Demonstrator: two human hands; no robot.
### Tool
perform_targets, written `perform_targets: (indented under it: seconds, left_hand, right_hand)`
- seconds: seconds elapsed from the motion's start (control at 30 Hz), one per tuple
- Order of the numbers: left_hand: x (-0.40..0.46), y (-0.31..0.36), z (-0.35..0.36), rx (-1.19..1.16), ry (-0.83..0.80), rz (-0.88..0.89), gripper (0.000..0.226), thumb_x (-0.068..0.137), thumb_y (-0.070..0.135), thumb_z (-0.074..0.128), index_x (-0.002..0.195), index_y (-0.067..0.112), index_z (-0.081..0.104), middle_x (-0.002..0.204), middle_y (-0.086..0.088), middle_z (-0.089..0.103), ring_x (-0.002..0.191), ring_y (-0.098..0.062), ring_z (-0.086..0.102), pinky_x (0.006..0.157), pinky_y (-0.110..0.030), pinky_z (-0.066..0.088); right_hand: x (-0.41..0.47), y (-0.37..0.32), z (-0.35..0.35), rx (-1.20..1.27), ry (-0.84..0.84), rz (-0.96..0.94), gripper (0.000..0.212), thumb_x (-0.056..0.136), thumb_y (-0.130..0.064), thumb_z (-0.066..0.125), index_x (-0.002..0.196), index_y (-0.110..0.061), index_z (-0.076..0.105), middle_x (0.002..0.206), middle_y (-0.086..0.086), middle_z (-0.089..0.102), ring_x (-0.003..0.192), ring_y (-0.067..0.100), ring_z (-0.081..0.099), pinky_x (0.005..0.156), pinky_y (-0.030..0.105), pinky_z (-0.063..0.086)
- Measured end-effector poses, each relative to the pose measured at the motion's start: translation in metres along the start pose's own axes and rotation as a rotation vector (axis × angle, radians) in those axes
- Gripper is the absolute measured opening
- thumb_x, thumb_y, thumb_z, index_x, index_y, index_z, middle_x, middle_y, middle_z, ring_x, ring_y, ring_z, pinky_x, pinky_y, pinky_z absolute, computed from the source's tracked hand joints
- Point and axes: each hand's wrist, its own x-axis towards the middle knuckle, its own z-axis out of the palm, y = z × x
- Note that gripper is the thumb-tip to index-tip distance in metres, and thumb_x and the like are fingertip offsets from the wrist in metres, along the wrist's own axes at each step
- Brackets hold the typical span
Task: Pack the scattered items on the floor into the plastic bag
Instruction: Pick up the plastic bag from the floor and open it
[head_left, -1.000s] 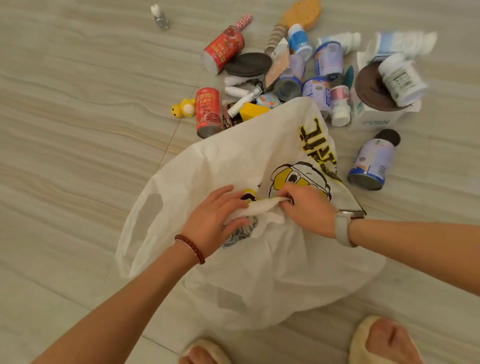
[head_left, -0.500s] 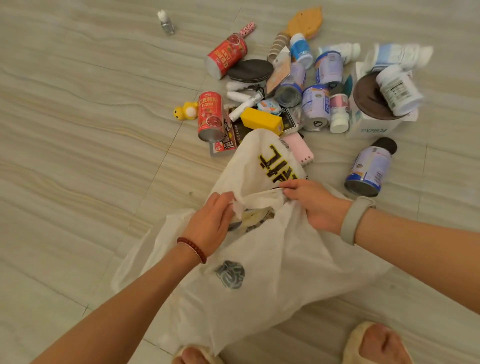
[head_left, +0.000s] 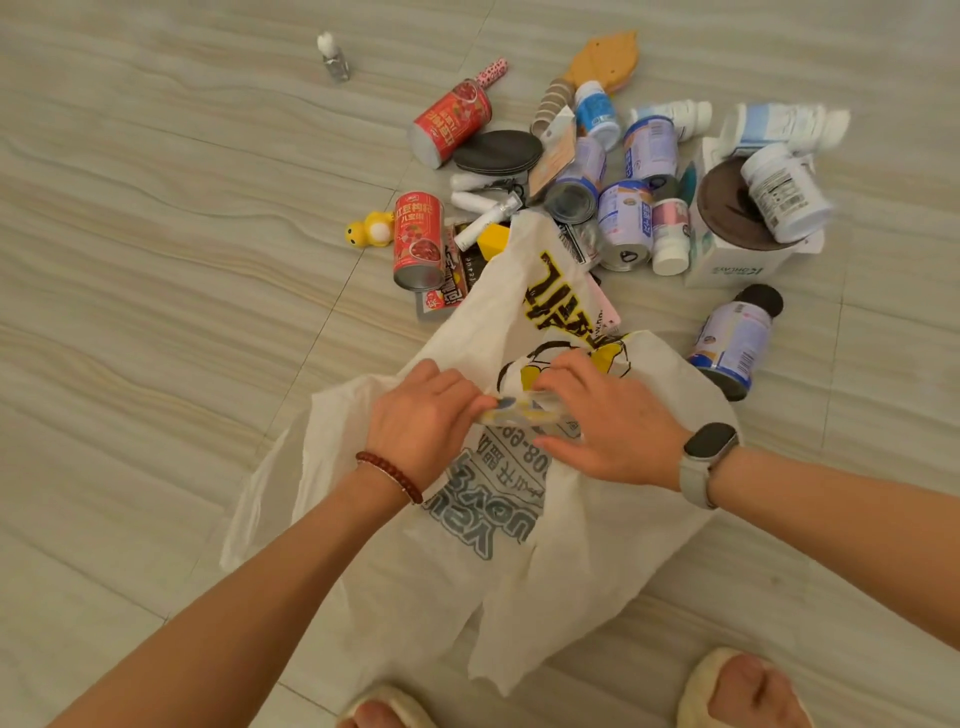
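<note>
A white plastic bag (head_left: 597, 530) with yellow, black and grey print lies crumpled on the floor in front of me. My left hand (head_left: 423, 415) and my right hand (head_left: 602, 421) both pinch its bunched edge at the middle, close together. Beyond the bag lies a scatter of items: two red cans (head_left: 418, 239) (head_left: 451, 122), several white and purple bottles (head_left: 623, 218), a yellow duck toy (head_left: 370, 228), a white box (head_left: 737, 260) with a brown lid and a white bottle (head_left: 787, 192) on it. A purple bottle (head_left: 732, 340) lies alone to the right.
A small clear bottle (head_left: 332, 57) stands apart at the far left. My two slippered feet (head_left: 743, 691) are at the bottom edge, the bag's lower part between them. The pale tiled floor (head_left: 156, 260) stretches to the left.
Both hands shifted their grip along the bag's edge and came closer together. The bag turned and spread, showing grey print, and its top flap reaches toward the pile.
</note>
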Motion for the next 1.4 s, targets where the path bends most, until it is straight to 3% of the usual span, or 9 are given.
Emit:
perform_targets:
  seconds: [0.2,0.43,0.53,0.67,0.8,0.93,1.2,1.3,1.4]
  left_hand:
    - [0.003,-0.003,-0.011,0.174,0.085,-0.047,0.038,0.09,0.031,0.04,0.067,0.014,0.067,0.084,0.003,0.074,0.101,-0.021,0.062,0.074,-0.031,0.029]
    - [-0.003,-0.004,-0.008,0.345,-0.004,-0.14,0.025,0.084,0.02,0.051,0.06,0.018,0.047,0.038,0.001,0.052,0.041,-0.021,0.053,0.061,-0.031,0.021]
    - [-0.004,0.002,-0.003,0.347,-0.1,-0.116,0.035,0.088,0.029,0.04,0.057,0.017,0.046,0.034,0.002,0.05,0.034,-0.02,0.047,0.058,-0.031,0.028]
    - [-0.007,0.011,0.004,0.367,-0.233,-0.076,0.036,0.085,0.03,0.043,0.052,0.018,0.051,0.035,0.002,0.053,0.036,-0.02,0.049,0.047,-0.026,0.036]
    - [-0.004,0.018,0.003,0.374,-0.304,-0.119,0.028,0.064,0.018,0.077,0.05,0.019,0.053,0.034,0.004,0.052,0.041,-0.018,0.052,0.065,-0.031,0.022]
    - [0.005,0.016,-0.001,-0.079,-0.258,-0.411,0.022,0.094,0.021,0.044,0.085,0.01,0.06,0.073,-0.009,0.068,0.079,-0.027,0.062,0.084,-0.037,0.032]
    - [0.004,-0.003,-0.003,-0.588,0.18,-0.716,0.013,0.094,0.01,0.043,0.087,0.012,0.053,0.062,0.005,0.05,0.051,-0.005,0.044,0.049,-0.017,0.032]
    - [-0.004,-0.019,0.0,-0.645,0.107,-0.742,0.01,0.091,0.01,0.048,0.084,0.017,0.05,0.063,0.005,0.049,0.058,-0.011,0.047,0.055,-0.018,0.037]
    - [-0.011,-0.032,0.002,-0.526,0.008,-0.696,0.007,0.089,0.01,0.051,0.085,0.011,0.057,0.076,0.0,0.054,0.071,-0.021,0.053,0.062,-0.028,0.042]
  right_hand:
    - [-0.005,0.03,-0.002,-0.06,0.155,-0.111,0.055,0.076,-0.008,0.067,0.126,-0.021,0.048,0.118,0.021,0.053,0.096,0.031,0.056,0.074,0.04,0.052]
    - [-0.001,0.042,-0.016,-0.14,0.167,0.17,0.029,0.083,-0.021,0.065,0.111,-0.017,0.064,0.088,0.013,0.064,0.073,0.033,0.062,0.053,0.035,0.045]
    - [0.007,0.043,-0.021,0.343,0.016,0.558,0.022,0.087,-0.021,0.059,0.107,-0.017,0.068,0.098,0.01,0.07,0.09,0.033,0.064,0.079,0.042,0.053]
    - [0.018,0.036,-0.031,0.994,0.155,0.969,0.018,0.086,0.001,0.053,0.087,-0.01,0.068,0.09,0.012,0.06,0.072,0.024,0.059,0.068,0.04,0.055]
    - [0.027,0.029,-0.028,1.506,0.115,1.237,0.033,0.089,-0.001,0.04,0.116,-0.009,0.058,0.106,0.01,0.062,0.099,0.026,0.057,0.094,0.053,0.042]
    - [0.034,0.036,-0.01,1.643,0.277,1.301,0.037,0.09,-0.004,0.037,0.121,-0.007,0.057,0.12,0.015,0.061,0.107,0.037,0.061,0.088,0.051,0.051]
    - [0.006,0.036,-0.008,0.739,0.084,0.514,0.028,0.089,0.001,0.043,0.076,-0.023,0.049,0.071,0.005,0.05,0.065,0.019,0.046,0.058,0.02,0.035]
    - [-0.013,0.042,-0.01,0.245,-0.146,0.263,0.017,0.093,-0.023,0.042,0.103,-0.017,0.055,0.096,0.012,0.058,0.085,0.032,0.058,0.072,0.032,0.044]
    - [-0.019,0.035,-0.015,-0.045,-0.228,0.141,0.056,0.088,-0.052,0.042,0.139,-0.032,0.027,0.123,0.002,0.043,0.088,0.026,0.059,0.071,0.035,0.047]
